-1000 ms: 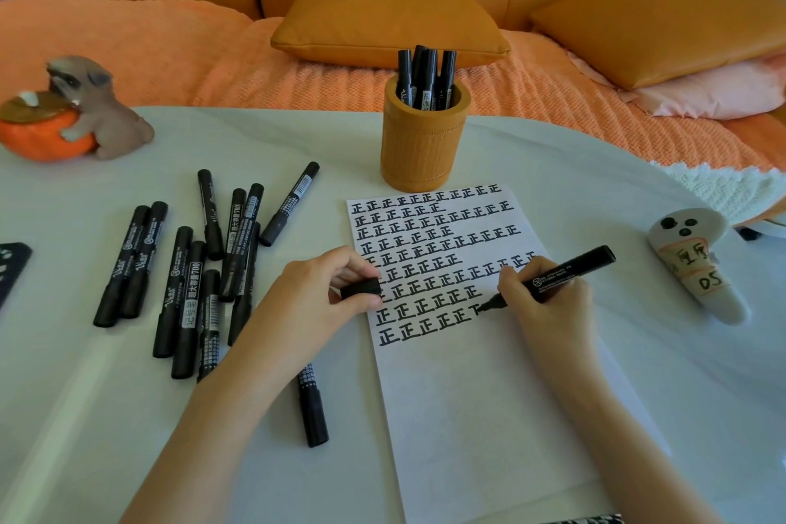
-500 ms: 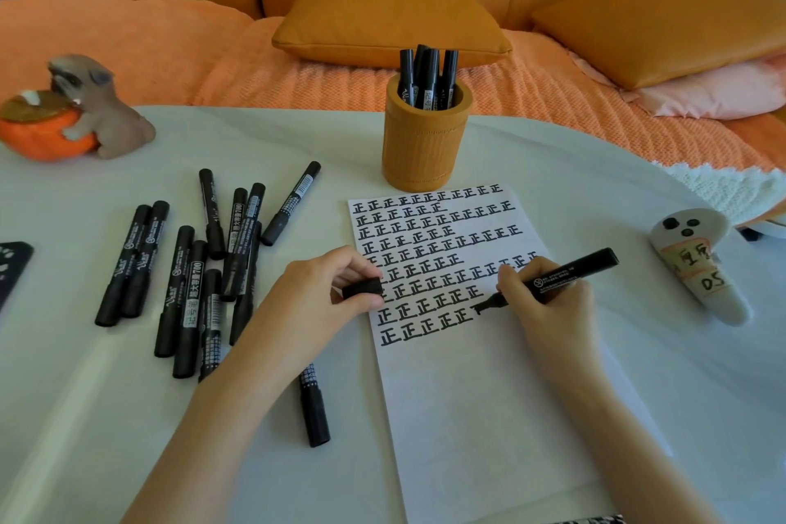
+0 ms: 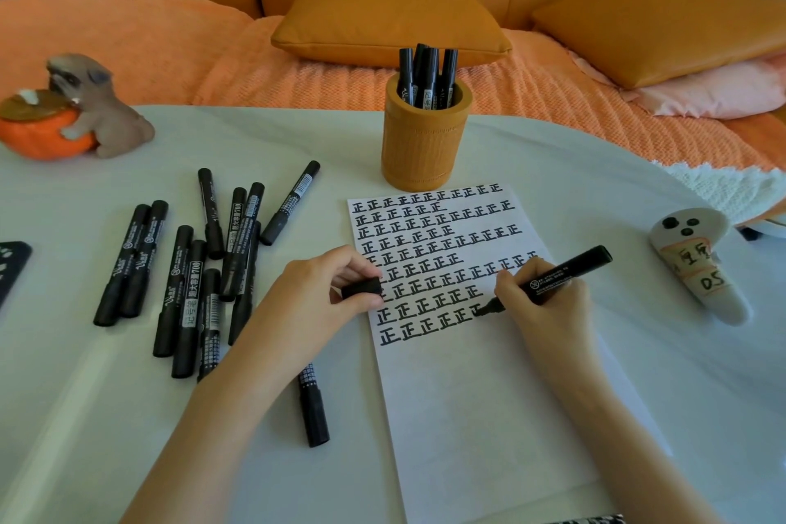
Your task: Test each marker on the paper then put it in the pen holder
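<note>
A white paper [image 3: 480,404] lies on the table, its upper half filled with rows of black characters. My right hand [image 3: 548,306] grips an uncapped black marker [image 3: 565,272], whose tip touches the paper at the end of a lower row. At the paper's left edge my left hand [image 3: 314,302] pinches the marker's black cap [image 3: 361,287]. The orange pen holder [image 3: 425,140] stands just beyond the paper with several capped markers in it. Several more black markers [image 3: 200,268] lie in a loose pile on the left, and one marker [image 3: 314,404] lies partly under my left forearm.
A dog figurine on an orange bowl [image 3: 72,111] stands at the table's far left. A white ghost-shaped object [image 3: 697,268] with labels lies to the right. A black object [image 3: 10,268] pokes in at the left edge. An orange sofa with cushions [image 3: 391,21] lies beyond the table.
The marker tip has moved slightly left and down on the paper, writing at the end of the row. My left hand with the cap has stayed put.
</note>
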Action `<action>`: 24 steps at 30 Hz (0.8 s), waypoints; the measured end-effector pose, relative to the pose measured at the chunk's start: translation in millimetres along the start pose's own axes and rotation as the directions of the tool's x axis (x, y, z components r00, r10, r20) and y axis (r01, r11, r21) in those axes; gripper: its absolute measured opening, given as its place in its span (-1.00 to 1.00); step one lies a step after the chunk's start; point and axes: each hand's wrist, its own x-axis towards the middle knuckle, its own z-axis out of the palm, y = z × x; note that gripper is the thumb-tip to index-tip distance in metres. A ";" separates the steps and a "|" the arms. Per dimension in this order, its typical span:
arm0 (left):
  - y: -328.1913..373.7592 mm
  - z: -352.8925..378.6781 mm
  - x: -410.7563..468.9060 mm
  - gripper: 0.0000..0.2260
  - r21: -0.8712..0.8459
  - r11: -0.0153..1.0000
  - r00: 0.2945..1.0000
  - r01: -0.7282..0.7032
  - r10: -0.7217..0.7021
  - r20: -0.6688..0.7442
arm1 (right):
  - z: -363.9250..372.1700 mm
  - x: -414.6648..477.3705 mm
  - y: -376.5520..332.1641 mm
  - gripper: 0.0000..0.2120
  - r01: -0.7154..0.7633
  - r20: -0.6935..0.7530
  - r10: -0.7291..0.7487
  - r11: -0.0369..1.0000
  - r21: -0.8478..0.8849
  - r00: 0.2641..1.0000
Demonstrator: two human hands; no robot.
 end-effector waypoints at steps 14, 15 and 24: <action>-1.9 0.1 0.2 -0.80 0.004 1.000 1.000 -0.007 0.007 -0.002 | -1.1 0.4 0.4 -0.74 0.024 0.017 -0.024 1.000 0.004 1.000; -1.5 0.0 0.1 -0.80 0.004 1.000 1.000 -0.009 0.009 -0.001 | -0.9 0.6 0.8 -0.74 0.027 0.014 -0.027 1.000 -0.001 1.000; -0.6 0.1 0.0 -0.78 0.001 1.000 1.000 -0.009 0.009 -0.003 | 0.7 1.9 3.7 -0.72 0.041 -0.010 -0.041 0.999 -0.025 0.999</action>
